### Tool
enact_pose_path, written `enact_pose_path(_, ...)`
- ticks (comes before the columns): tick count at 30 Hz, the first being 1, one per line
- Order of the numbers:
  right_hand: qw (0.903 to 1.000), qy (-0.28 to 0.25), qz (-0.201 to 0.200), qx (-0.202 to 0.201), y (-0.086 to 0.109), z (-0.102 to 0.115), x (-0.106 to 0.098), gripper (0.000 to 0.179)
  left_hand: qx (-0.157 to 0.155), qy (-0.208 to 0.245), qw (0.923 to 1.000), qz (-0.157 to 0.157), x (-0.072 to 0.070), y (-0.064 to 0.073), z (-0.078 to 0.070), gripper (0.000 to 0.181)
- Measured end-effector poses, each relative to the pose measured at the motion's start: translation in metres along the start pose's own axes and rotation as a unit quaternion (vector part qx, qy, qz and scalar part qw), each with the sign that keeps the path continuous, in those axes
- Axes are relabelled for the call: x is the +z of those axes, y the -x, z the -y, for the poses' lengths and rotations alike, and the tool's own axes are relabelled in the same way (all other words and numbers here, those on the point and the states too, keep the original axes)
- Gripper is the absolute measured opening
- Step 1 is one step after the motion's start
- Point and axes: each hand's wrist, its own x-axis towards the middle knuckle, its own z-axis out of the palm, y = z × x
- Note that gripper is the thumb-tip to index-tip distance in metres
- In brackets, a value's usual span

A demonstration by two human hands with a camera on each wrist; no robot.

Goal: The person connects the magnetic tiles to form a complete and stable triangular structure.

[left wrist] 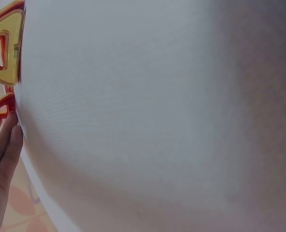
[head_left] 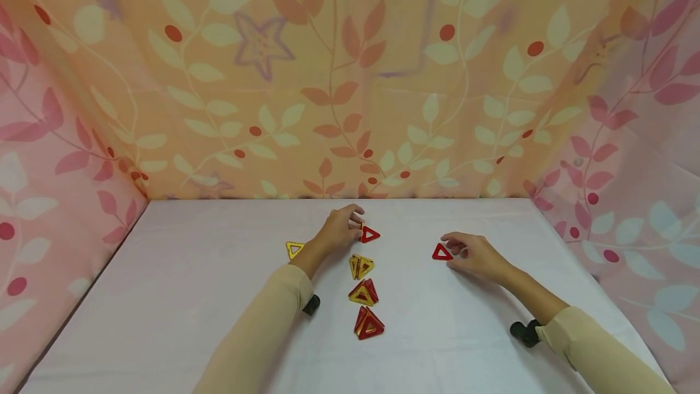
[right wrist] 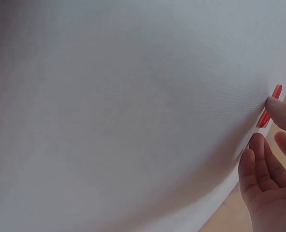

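My left hand (head_left: 339, 230) is at the back middle of the table, its thumb and fingers at a red triangle tile (head_left: 370, 235) with a yellow-edged piece standing against it. In the left wrist view, red edges (left wrist: 8, 100) show between thumb and fingers, beside a larger yellow triangle tile (left wrist: 12, 53). Over to the right, my right hand (head_left: 478, 255) has thumb and fingertips at the edge of another red triangle tile (head_left: 442, 253), which lies on the cloth. In the right wrist view that tile (right wrist: 269, 107) appears edge-on, touched by the thumb.
Toward the front, three small clusters of leaning triangles line up: a yellow one (head_left: 361, 267), a red-and-yellow one (head_left: 363, 292) and a mostly red one (head_left: 369, 323). A single yellow triangle (head_left: 295, 249) lies left of my forearm. Patterned curtains (head_left: 339, 108) border the white table (head_left: 191, 297).
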Motion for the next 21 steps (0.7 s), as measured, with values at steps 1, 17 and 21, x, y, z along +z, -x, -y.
enact_pose_path(1, 1.0000, -0.003, -0.001, -0.002, -0.001, 0.000, 0.001, 0.048, 0.000, 0.000, 1.0000, 0.000, 0.000, 0.000, 0.000, 0.042)
enact_pose_path(17, 0.9994, -0.029, 0.010, -0.016, -0.027, 0.013, 0.019, 0.043, -0.012, 0.012, 0.9999, 0.002, 0.001, 0.000, 0.000, 0.042)
enact_pose_path(21, 0.9990, -0.036, 0.016, -0.020, -0.036, 0.020, 0.024, 0.043, -0.010, 0.009, 0.9999, 0.000, 0.001, 0.000, -0.001, 0.042)
